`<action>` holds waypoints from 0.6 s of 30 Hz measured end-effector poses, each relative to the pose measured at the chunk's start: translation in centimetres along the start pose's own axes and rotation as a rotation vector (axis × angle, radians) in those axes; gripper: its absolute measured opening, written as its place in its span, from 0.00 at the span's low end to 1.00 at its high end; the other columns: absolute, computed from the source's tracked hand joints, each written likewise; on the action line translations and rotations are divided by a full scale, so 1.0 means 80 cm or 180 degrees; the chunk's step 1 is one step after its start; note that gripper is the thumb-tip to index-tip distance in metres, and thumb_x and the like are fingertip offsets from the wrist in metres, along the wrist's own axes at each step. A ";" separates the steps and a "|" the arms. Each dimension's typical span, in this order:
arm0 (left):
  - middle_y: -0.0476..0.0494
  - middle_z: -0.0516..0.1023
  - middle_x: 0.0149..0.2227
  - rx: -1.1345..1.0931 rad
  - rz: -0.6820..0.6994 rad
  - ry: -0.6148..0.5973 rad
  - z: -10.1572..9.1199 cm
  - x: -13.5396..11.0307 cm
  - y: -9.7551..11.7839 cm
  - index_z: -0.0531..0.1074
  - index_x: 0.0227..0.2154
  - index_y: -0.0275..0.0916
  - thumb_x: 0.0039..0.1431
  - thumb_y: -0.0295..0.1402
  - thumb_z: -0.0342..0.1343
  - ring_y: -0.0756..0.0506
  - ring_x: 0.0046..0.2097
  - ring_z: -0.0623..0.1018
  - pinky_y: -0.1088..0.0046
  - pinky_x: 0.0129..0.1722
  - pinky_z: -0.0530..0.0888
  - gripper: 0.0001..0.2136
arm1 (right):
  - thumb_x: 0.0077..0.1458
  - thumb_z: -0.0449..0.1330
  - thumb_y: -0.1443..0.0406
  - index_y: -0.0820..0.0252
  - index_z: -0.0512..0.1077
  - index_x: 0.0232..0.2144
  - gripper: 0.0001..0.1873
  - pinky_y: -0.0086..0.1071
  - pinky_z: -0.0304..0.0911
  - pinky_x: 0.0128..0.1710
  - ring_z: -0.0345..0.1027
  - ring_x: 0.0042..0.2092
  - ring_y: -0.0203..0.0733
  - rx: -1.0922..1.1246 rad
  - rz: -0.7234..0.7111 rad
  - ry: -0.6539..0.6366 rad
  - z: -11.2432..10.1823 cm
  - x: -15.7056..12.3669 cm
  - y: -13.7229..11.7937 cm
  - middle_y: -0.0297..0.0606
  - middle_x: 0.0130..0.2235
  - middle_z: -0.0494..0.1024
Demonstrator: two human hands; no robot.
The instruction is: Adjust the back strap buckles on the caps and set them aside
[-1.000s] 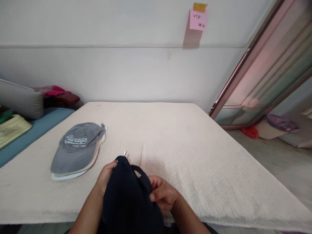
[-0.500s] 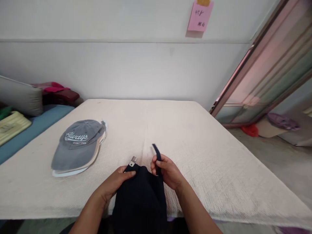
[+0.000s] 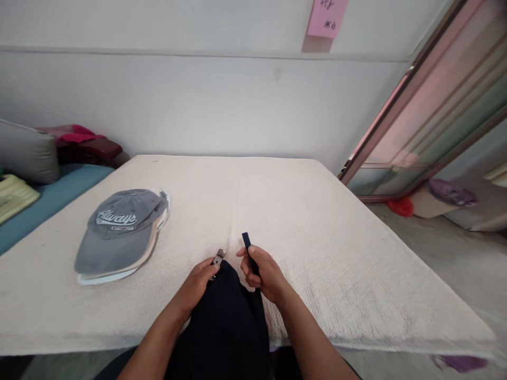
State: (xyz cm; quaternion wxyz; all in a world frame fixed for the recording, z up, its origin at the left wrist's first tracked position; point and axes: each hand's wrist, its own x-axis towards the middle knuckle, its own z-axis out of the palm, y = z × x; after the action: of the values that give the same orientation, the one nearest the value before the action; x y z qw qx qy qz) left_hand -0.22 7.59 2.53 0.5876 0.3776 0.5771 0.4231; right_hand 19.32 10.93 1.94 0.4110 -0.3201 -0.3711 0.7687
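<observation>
A dark navy cap [image 3: 227,322] lies at the near edge of the cloth-covered table [image 3: 317,237], running off toward me. My left hand [image 3: 200,282] pinches the cap's strap end with the small metal buckle [image 3: 217,258]. Beside it, my right hand [image 3: 263,274] is closed on the other navy strap [image 3: 247,244], whose free end sticks up between the fingers. Both hands rest low on the table, a few centimetres apart.
A stack of caps with a grey one [image 3: 119,229] on top lies at the left of the table. Cushions and red fabric [image 3: 79,140] sit on a blue surface far left. A pink note [image 3: 327,18] hangs on the wall; a glass door frame [image 3: 415,105] stands right.
The strap loop has come apart into two ends, buckle in my left hand, strap in my right. Both hands and the cap have moved forward a little on the table.
</observation>
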 end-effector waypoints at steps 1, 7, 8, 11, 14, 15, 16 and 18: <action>0.40 0.80 0.38 -0.0056 -0.0008 -0.0203 0.002 0.000 0.002 0.77 0.38 0.36 0.50 0.39 0.61 0.40 0.39 0.76 0.71 0.40 0.68 0.15 | 0.57 0.54 0.54 0.62 0.68 0.36 0.16 0.24 0.39 0.15 0.45 0.16 0.25 -0.0056 -0.0004 0.0037 -0.001 0.000 -0.001 0.28 0.22 0.66; 0.43 0.80 0.31 -0.0140 -0.0083 -0.1165 0.016 -0.003 0.008 0.78 0.38 0.35 0.54 0.36 0.57 0.45 0.31 0.75 0.73 0.34 0.67 0.12 | 0.53 0.60 0.57 0.63 0.68 0.34 0.14 0.24 0.38 0.15 0.46 0.17 0.24 -0.0237 0.0144 0.0100 0.004 0.003 0.001 0.27 0.21 0.64; 0.42 0.80 0.32 -0.0096 -0.0067 -0.1206 0.018 -0.003 0.007 0.78 0.38 0.36 0.54 0.36 0.57 0.44 0.32 0.75 0.72 0.35 0.68 0.12 | 0.52 0.61 0.56 0.63 0.68 0.32 0.14 0.24 0.38 0.15 0.45 0.17 0.24 -0.0292 0.0187 0.0047 0.006 0.003 0.002 0.26 0.21 0.63; 0.40 0.80 0.35 0.0060 0.0166 -0.0975 0.018 0.000 0.003 0.80 0.33 0.37 0.53 0.36 0.58 0.41 0.40 0.75 0.71 0.43 0.67 0.10 | 0.50 0.62 0.55 0.62 0.67 0.28 0.16 0.24 0.38 0.15 0.43 0.17 0.24 -0.0437 0.0265 -0.0143 0.011 0.002 0.003 0.24 0.18 0.57; 0.39 0.80 0.39 0.0169 0.0445 -0.0772 0.017 0.003 0.001 0.80 0.32 0.38 0.53 0.35 0.59 0.39 0.47 0.73 0.70 0.49 0.64 0.09 | 0.49 0.64 0.56 0.62 0.68 0.29 0.15 0.23 0.40 0.15 0.44 0.18 0.25 -0.0523 0.0214 -0.0238 0.012 0.001 0.003 0.23 0.18 0.57; 0.39 0.80 0.39 0.0181 0.0444 -0.0802 0.017 0.003 0.001 0.80 0.34 0.38 0.53 0.36 0.58 0.39 0.46 0.73 0.69 0.48 0.65 0.09 | 0.48 0.64 0.56 0.62 0.68 0.29 0.15 0.23 0.40 0.16 0.45 0.18 0.25 -0.0553 0.0198 -0.0230 0.012 0.001 0.003 0.24 0.19 0.57; 0.39 0.80 0.39 0.0170 0.0396 -0.0846 0.018 0.003 0.001 0.80 0.36 0.38 0.54 0.37 0.58 0.40 0.44 0.74 0.69 0.46 0.66 0.10 | 0.48 0.65 0.57 0.62 0.68 0.29 0.15 0.23 0.41 0.16 0.46 0.18 0.25 -0.0587 0.0190 -0.0213 0.011 0.001 0.003 0.24 0.19 0.58; 0.40 0.80 0.36 0.0063 0.0197 -0.0948 0.020 0.002 0.001 0.79 0.39 0.38 0.55 0.38 0.57 0.43 0.37 0.75 0.70 0.40 0.68 0.12 | 0.47 0.65 0.58 0.62 0.68 0.30 0.14 0.23 0.42 0.16 0.47 0.19 0.26 -0.0658 0.0175 -0.0186 0.011 0.001 0.004 0.24 0.19 0.58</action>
State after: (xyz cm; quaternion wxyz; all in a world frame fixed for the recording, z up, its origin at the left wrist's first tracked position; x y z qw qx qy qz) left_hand 1.39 7.87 2.65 0.6497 0.4596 0.4758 0.3746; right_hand 18.46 10.62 2.06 0.3435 -0.3483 -0.4512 0.7464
